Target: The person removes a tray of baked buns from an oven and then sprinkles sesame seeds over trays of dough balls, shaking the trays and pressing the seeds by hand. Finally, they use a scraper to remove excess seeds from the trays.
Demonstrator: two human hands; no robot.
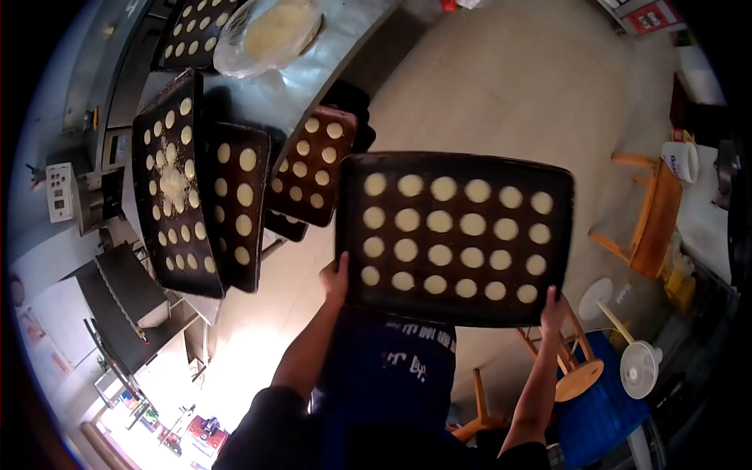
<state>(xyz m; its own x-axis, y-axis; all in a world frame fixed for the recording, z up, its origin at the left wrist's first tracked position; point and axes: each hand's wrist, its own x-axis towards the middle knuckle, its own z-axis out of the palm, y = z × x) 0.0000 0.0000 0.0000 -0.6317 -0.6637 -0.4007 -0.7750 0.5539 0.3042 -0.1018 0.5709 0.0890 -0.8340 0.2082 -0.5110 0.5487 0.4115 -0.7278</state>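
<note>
Clasping near corners of the dark rectangular baking tray [454,307], left hand [335,278] and right hand [552,309] reach forward over open beige floor [486,94].

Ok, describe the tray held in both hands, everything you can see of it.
The tray is a dark, flat, rectangular baking sheet with a low rim and rounded corners; it looks like metal. It carries twenty-four pale round dough pieces in four even rows of six. It is held in the air above the floor, touching no other tray. The left hand grips its near left corner and the right hand grips its near right corner.
</note>
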